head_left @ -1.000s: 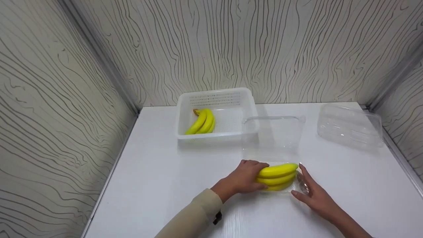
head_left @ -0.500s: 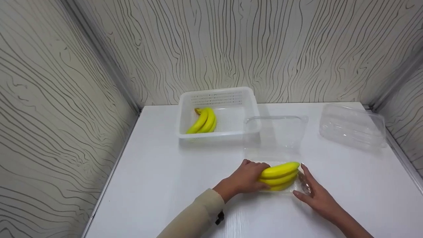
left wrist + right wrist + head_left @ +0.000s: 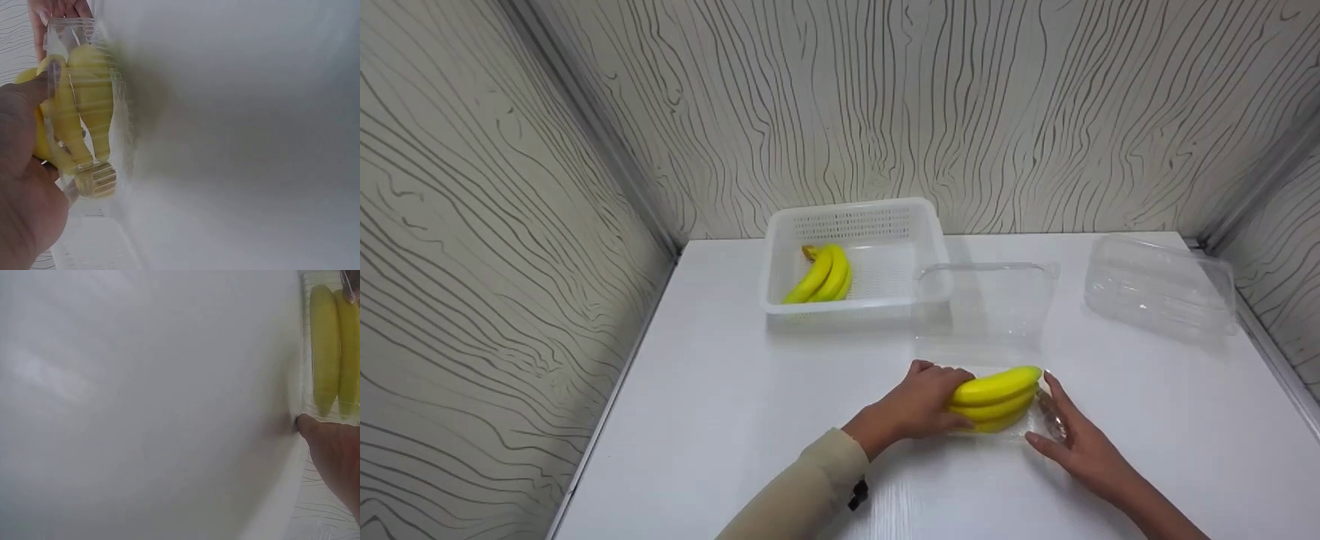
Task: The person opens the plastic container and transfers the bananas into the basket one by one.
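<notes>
From the head view I see my left hand wrapped around the left end of a bunch of bananas, fingers curled over its top and thumb on the near side, so that grip is closed on the fruit. The bunch sits in the near half of an open clear clamshell box on the white table, slightly right of centre and near my body. Its long axis runs left to right, and the free tips point right and a little away from me, rising slightly; the stem end is hidden under my left hand. The left wrist view shows the bananas behind the ribbed clear plastic wall of the box.

My right hand lies flat on the table at the right end of the box, fingers straight and together, pressed against the clear wall beside the banana tips; that grip is apart and holds nothing. In the right wrist view the bananas lie lengthwise behind the plastic, just beyond my fingertips.

The box's lid half stands open on the far side. Farther back and left is a white perforated basket with a second bunch of bananas in its left part. Another clear box lies closed at the far right of the table.
</notes>
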The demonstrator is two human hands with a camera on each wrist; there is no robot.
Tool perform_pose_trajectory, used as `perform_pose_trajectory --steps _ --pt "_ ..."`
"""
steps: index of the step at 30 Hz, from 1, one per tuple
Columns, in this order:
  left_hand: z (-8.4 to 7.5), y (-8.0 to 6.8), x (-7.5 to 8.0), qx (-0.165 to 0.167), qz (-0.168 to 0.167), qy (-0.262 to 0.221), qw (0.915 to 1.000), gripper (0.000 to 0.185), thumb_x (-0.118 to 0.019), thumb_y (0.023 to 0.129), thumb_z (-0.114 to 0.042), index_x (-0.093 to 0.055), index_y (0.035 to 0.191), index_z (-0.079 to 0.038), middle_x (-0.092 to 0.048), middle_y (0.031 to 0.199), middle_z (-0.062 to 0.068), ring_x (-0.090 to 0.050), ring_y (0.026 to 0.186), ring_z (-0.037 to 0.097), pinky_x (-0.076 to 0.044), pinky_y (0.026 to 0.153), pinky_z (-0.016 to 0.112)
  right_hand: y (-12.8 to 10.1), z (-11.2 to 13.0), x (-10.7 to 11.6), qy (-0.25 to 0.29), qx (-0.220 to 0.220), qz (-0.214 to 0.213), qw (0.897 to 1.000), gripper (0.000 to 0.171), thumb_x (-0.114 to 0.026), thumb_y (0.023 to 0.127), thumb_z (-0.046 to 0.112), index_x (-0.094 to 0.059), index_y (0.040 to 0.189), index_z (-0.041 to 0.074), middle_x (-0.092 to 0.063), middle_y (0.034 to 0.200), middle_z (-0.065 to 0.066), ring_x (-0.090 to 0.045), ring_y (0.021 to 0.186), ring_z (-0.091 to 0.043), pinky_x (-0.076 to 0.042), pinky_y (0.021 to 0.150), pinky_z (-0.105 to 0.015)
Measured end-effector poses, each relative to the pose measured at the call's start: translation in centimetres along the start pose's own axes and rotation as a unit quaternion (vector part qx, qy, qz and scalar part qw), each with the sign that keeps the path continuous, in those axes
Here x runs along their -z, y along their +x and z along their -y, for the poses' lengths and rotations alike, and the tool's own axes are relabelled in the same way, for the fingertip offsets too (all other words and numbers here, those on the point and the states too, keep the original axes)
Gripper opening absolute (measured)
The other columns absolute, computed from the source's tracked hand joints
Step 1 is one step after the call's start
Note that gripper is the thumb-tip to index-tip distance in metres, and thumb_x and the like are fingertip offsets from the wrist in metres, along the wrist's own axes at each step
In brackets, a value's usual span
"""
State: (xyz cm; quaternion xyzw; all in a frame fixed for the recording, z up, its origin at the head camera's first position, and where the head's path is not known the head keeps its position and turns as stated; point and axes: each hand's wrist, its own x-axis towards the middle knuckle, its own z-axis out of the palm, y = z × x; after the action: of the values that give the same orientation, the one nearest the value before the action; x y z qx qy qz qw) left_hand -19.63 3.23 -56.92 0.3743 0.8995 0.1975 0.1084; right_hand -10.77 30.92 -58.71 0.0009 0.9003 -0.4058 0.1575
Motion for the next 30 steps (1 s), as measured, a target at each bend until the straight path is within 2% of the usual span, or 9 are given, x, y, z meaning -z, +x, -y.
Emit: perform_pose_trajectory --steps 9,19,24,30 --pt "-0.3 -1.0 1.8 -0.021 -0.036 -0.021 0.9989 0.056 -0.079 0.096 -0.044 -0.056 0.146 -0.030 -0.069 0.131 -0.017 -0.060 0.119 0.004 -0.033 0.124 0.038 -0.1 -0.3 0.0 -0.003 -0.003 0.002 1.000 0.104 -0.060 0.105 0.056 0.012 0.172 0.023 -0.017 0.174 -0.032 -0.025 0.159 -0.056 -0.039 0.118 -0.074" --pt "0.6 -2.6 4.3 -0.034 -0.109 -0.043 0.9925 0.057 -0.079 0.097 -0.044 -0.055 0.146 -0.029 -0.067 0.137 -0.014 -0.061 0.127 0.006 -0.032 0.127 0.046 -0.3 -0.5 0.2 -0.003 0.001 -0.009 1.000 0.105 -0.061 0.104 0.056 0.007 0.173 0.016 -0.018 0.175 -0.030 -0.023 0.160 -0.053 -0.036 0.122 -0.069" --pt "1.5 -3.6 5.2 -0.024 -0.132 -0.050 0.9897 0.057 -0.079 0.096 -0.044 -0.056 0.145 -0.026 -0.068 0.138 -0.013 -0.063 0.124 0.006 -0.033 0.126 0.047 -0.4 -0.8 0.4 -0.011 0.002 -0.022 1.000 0.105 -0.062 0.104 0.054 0.007 0.173 0.014 -0.016 0.176 -0.030 -0.025 0.160 -0.053 -0.034 0.122 -0.063" --pt "2.5 -4.7 5.7 -0.007 -0.142 -0.071 0.9872 0.059 -0.081 0.095 -0.042 -0.056 0.145 -0.025 -0.067 0.136 -0.012 -0.062 0.117 0.009 -0.031 0.125 0.045 -0.6 -1.1 0.6 -0.015 -0.002 -0.027 1.000 0.107 -0.064 0.103 0.053 0.007 0.172 0.014 -0.013 0.176 -0.031 -0.022 0.160 -0.055 -0.034 0.122 -0.064"
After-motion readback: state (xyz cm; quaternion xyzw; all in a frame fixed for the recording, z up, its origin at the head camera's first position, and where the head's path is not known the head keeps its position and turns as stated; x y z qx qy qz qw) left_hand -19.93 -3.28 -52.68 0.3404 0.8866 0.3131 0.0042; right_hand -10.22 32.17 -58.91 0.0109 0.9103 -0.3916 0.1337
